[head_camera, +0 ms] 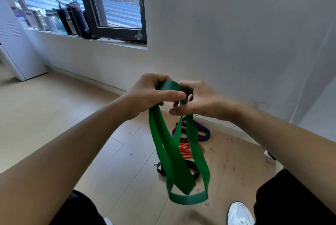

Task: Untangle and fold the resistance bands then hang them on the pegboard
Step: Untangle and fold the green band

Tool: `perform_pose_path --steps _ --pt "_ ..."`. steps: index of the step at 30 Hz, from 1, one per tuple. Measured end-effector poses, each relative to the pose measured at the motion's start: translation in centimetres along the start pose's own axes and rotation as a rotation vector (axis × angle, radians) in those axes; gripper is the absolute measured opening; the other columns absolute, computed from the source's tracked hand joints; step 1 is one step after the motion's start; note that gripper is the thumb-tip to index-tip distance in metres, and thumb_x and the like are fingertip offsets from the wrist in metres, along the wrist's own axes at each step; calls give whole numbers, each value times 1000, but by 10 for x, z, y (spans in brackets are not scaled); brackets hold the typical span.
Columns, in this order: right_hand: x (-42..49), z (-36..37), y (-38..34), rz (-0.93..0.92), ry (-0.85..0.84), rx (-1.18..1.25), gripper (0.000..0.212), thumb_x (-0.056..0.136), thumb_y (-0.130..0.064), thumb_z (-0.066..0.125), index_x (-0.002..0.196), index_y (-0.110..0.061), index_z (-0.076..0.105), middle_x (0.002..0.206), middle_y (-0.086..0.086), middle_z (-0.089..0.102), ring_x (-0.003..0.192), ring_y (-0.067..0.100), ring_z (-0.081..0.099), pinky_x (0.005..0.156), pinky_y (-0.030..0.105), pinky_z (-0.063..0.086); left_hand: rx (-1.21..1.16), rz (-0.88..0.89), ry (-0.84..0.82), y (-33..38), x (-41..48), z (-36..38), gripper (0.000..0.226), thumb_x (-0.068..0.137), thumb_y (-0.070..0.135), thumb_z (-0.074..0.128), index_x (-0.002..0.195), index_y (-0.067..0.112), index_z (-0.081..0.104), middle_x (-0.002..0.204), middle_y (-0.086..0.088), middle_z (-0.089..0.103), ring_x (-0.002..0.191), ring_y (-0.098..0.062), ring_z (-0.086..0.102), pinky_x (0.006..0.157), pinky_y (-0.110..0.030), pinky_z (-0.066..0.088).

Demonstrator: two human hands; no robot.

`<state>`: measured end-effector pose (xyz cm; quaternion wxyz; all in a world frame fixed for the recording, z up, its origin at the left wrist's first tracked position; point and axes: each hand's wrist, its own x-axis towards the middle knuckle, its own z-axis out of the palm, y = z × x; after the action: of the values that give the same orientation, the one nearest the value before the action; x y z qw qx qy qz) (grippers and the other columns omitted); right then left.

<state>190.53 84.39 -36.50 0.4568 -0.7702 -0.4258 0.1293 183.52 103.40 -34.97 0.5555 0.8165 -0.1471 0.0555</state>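
Observation:
A wide green resistance band (179,166) hangs in folded loops from both my hands above the floor. My left hand (151,95) grips the top fold, thumb laid across it. My right hand (198,100) pinches the same top end from the right, fingers curled round the strands. On the floor beneath lie a purple band (202,133), an orange-red band (185,150) and a black band (192,167), each partly hidden behind the green loops. No pegboard shows in this view.
A white wall (236,43) stands close ahead, meeting the wooden floor (54,115). A window sill (76,35) at upper left carries several bottles. A white appliance (16,52) stands at far left. My white shoe (240,213) is at bottom right.

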Motion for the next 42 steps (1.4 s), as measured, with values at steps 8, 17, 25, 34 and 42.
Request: perform_pose_path --steps 8,17,25,34,42 --pt "6 0 19 161 -207 49 12 89 -12 75 93 -5 66 88 7 65 84 18 67 80 29 55 -151 -6 133 -4 -2 -20 22 64 41 86 69 24 72 58 6 45 49 -10 38 54 -23 36" --pt "1 -35 2 74 -84 145 31 84 -5 75 113 -6 65 98 11 65 87 17 65 77 22 57 66 -167 59 -22 -16 -60 69 42 75 87 75 16 74 54 6 46 48 -7 38 48 -15 34" --pt "3 -25 -4 -86 160 196 40 83 -13 77 120 -2 67 90 -4 73 81 12 70 76 23 56 85 -189 -90 -20 -16 -46 69 55 63 87 92 7 70 68 -2 58 61 -16 56 61 -23 53" --pt "7 -3 -4 -67 45 -24 45 78 -16 87 114 -8 62 93 17 70 70 13 67 64 27 57 100 -57 5 -5 -5 -13 42 69 40 80 94 8 73 64 6 57 55 -6 49 52 -19 41" --pt "8 11 27 156 -233 150 25 88 -10 76 100 8 63 91 9 63 87 19 65 89 34 55 122 -1 161 -6 -3 -10 40 64 45 80 87 13 76 60 12 59 54 -1 50 55 -13 41"
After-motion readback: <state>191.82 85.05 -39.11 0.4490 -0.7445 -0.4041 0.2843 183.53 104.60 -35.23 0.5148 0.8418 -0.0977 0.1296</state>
